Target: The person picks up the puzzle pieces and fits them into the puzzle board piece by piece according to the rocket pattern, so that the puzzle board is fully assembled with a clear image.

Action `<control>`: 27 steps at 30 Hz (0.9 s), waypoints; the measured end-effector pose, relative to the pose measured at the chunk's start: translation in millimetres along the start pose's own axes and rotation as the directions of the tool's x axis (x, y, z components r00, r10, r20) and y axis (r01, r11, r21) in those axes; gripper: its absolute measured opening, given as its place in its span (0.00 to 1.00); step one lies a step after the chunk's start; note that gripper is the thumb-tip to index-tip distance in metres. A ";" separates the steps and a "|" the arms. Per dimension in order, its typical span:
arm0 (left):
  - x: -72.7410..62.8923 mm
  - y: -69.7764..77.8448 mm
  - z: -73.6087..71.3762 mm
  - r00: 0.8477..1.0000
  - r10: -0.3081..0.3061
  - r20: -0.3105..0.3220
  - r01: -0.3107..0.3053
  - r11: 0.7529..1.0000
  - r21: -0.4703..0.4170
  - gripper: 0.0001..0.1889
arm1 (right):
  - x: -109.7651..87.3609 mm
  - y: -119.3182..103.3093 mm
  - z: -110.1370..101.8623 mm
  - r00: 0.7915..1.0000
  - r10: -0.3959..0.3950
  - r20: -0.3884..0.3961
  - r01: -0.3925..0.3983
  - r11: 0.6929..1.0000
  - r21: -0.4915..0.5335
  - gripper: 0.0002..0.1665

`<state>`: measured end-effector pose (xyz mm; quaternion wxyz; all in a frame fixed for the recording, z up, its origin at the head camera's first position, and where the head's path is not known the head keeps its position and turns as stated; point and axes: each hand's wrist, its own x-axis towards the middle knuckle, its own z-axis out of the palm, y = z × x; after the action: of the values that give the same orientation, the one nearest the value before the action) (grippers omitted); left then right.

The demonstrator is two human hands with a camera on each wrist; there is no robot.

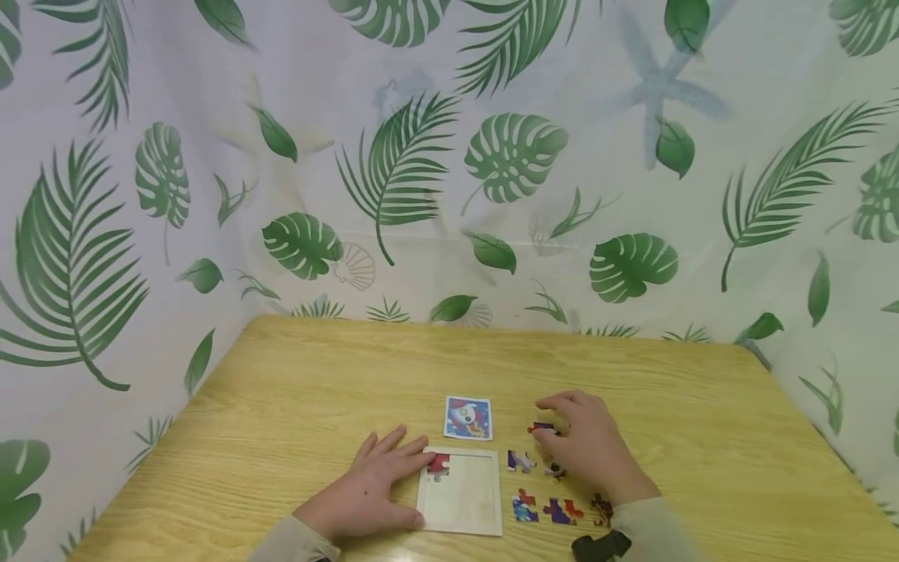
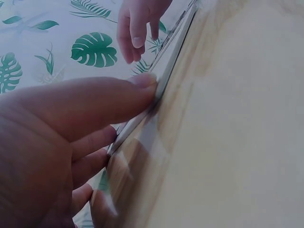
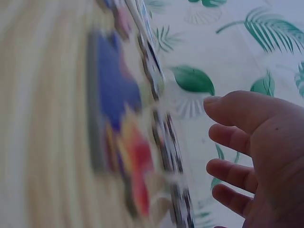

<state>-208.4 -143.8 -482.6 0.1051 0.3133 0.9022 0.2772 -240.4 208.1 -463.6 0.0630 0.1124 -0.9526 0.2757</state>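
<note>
A shallow jigsaw tray (image 1: 500, 492) with a pale rim lies in front of me. My left hand (image 1: 372, 488) rests along its left side, fingers spread, with the thumb on the rim in the left wrist view. One red puzzle piece (image 1: 438, 464) sits in the tray's far left corner, partly under a fingertip. My right hand (image 1: 593, 449) hovers over the loose pieces, fingers loosely bent and apart. Nothing shows between its thumb and fingers in the right wrist view. Nearest to it is a dark red and blue puzzle piece (image 1: 541, 427), partly hidden by the hand.
Several more pieces lie right of the tray, among them a purple and orange piece (image 1: 562, 510) and a blue and red piece (image 1: 524, 507). A square picture card (image 1: 467, 418) lies beyond the tray. A leaf-patterned curtain (image 1: 421, 297) borders the wooden table (image 1: 316, 375).
</note>
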 end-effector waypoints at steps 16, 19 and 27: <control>-1.0 0.9 -1.3 1.000 -0.007 0.015 0.007 1.000 -0.010 0.45 | -3.3 29.5 -4.2 0.998 -0.024 0.057 0.024 1.000 0.003 0.16; -1.5 0.6 -1.8 1.000 -0.008 0.014 0.008 1.000 -0.015 0.45 | -2.1 30.6 -2.6 0.998 -0.034 0.051 0.034 0.999 -0.005 0.16; -2.0 -1.5 -1.8 1.000 0.005 0.027 -0.005 1.000 0.008 0.44 | -1.5 30.8 0.2 0.998 -0.037 0.044 0.038 0.999 -0.024 0.14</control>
<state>-208.2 -146.8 -481.9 0.1154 0.3198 0.9010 0.2696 -246.7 233.6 -479.7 0.0488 0.1356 -0.9547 0.2602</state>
